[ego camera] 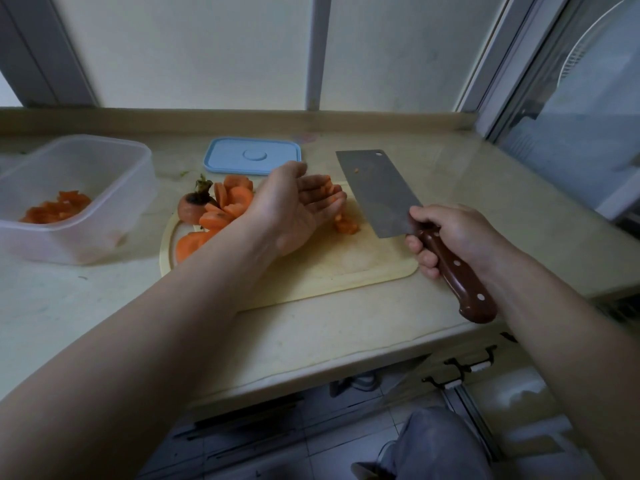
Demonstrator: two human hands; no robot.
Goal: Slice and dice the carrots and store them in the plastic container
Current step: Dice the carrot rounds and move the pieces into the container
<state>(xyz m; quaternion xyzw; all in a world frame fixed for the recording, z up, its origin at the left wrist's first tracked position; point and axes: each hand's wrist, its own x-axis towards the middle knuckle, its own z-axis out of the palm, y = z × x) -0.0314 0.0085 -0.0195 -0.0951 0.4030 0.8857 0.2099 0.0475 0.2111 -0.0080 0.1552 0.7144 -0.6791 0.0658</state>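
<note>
Since everything sits on it, the pale stone countertop (311,327) is the biggest thing going, running under both forearms and off the frame to the left. Next up is the clear plastic container (121,209), well off to the left of the knife grip and past the left hand. It's got a small heap of cut carrot (57,209) in the bottom, and its left end is cut off by the frame.

The wooden cutting board (329,261) lies just left of the gripping fist, with the left forearm hiding its near left part. Then the cleaver (375,192): the right hand (457,233) is fully curled round the brown riveted handle, thumb up at the heel of the blade. The blade points away from the fist with its flat face showing, and I can't tell if it touches the board.

The blue lid (228,157) lies flat at the back, beyond the left hand, and any lettering on its round boss is too small to read. The left hand (294,206) is over the board just left of the blade, palm up, fingers loose, gripping nothing I can see.

Sliced carrot rounds (228,202) are piled left of that wrist, partly hidden by it, with the leafy carrot stub (190,207) touching them. A few diced bits (346,225) sit between the fingertips and the blade, some hidden behind the fingers. There's a tiny orange speck on the blade too.
</note>
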